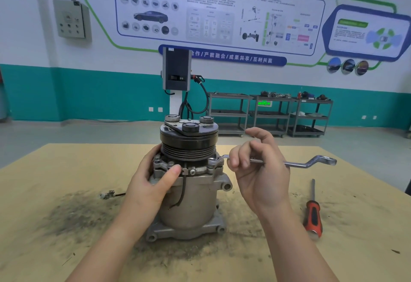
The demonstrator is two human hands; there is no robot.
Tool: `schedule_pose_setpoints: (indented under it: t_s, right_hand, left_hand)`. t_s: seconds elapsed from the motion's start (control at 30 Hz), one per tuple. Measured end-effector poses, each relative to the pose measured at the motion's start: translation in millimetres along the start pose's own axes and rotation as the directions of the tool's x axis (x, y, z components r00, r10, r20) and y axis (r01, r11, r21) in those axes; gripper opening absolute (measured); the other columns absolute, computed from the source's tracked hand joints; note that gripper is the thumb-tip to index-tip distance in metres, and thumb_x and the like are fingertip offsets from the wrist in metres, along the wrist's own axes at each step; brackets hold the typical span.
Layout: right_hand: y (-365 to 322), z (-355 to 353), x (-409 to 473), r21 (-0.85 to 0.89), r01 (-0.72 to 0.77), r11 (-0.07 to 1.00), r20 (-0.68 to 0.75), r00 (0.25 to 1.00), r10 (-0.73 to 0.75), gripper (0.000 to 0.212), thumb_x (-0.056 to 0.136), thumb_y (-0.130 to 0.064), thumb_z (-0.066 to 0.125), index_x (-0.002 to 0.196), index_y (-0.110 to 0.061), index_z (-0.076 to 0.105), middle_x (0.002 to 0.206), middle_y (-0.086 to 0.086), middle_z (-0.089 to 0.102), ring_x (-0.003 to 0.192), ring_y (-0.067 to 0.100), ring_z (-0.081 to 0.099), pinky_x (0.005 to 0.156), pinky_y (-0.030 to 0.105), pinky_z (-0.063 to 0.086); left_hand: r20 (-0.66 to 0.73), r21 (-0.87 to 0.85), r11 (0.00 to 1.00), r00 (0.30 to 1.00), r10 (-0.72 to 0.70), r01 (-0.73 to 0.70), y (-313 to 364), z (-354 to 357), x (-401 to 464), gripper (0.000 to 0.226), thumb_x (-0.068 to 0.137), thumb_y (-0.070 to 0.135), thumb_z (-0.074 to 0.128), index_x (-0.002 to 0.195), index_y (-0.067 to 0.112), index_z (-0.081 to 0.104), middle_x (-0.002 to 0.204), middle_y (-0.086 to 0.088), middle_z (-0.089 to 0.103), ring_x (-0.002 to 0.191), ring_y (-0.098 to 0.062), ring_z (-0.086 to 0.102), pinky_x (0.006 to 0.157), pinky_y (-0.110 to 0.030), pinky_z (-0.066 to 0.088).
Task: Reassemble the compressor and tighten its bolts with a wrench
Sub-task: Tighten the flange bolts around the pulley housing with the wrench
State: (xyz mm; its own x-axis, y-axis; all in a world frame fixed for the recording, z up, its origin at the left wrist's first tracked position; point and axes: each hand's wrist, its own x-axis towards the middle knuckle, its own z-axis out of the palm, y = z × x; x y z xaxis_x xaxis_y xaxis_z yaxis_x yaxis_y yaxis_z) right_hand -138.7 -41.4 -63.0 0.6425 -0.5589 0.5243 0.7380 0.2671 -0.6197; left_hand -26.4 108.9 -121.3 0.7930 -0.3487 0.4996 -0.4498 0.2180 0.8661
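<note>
Tan table [66,170] (grimy) with compressor [189,192], screwdriver [313,212], loose connector [107,194].

A blue banner [222,55] on the wall, partly hidden on its left by the grey charging unit [176,69], carries white Chinese characters reading "合作 / 产教融合 / 成果共享 / 互利共赢". Above the banner, the large wall poster [211,7] holds blocks of small Chinese print and diagram captions, too fine to make out. Right of the banner, a blue-framed panel [364,32] bears a green heading and small lines, also unreadable. Below and right of the banner, a glowing green exit sign [264,103] shows behind the metal carts; its characters are blurred.
</note>
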Motion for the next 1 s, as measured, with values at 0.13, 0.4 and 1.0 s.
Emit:
schedule_pose_setpoints:
  t_s: [0.13,0.4,1.0]
  right_hand:
    - [1.0,1.5,-1.7,-0.046,0.019,0.999,0.050,0.999,-0.017,0.021,0.079,-0.006,0.039,0.095,-0.005,0.051,0.044,0.003,0.035,0.044,0.020,0.046,0.048,0.026,0.042]
    - [10.5,4.4,-7.7,0.058,0.061,0.996,-0.132,0.990,-0.053,0.027,0.092,0.003,0.026,0.083,-0.005,0.050,0.041,0.001,0.028,0.039,0.017,0.036,0.043,0.024,0.035]
    - [15.5,26.5,-34.6,-0.334,0.461,0.822,0.112,0.886,-0.451,0.015,0.095,-0.007,0.039,0.096,-0.011,0.053,0.048,-0.003,0.051,0.048,0.018,0.056,0.056,0.031,0.050]
  left_hand:
    - [0.003,0.002,1.000,1.000,-0.005,0.005,0.1,0.3,-0.3,0.044,0.075,0.055,0.072,0.114,0.056,0.051,0.110,0.039,0.062,0.104,0.016,0.057,0.085,-0.014,0.045]
    - [0.000,-0.005,1.000,1.000,0.003,-0.003,-0.9,0.2,-0.8,0.044,0.076,0.055,0.073,0.114,0.056,0.052,0.109,0.040,0.061,0.104,0.017,0.057,0.079,-0.006,0.045]
    - [-0.036,-0.051,0.999,0.999,0.012,-0.014,-4.1,3.4,2.7,0.047,0.067,0.049,0.073,0.112,0.049,0.058,0.113,0.022,0.069,0.109,0.001,0.063,0.094,-0.026,0.048]
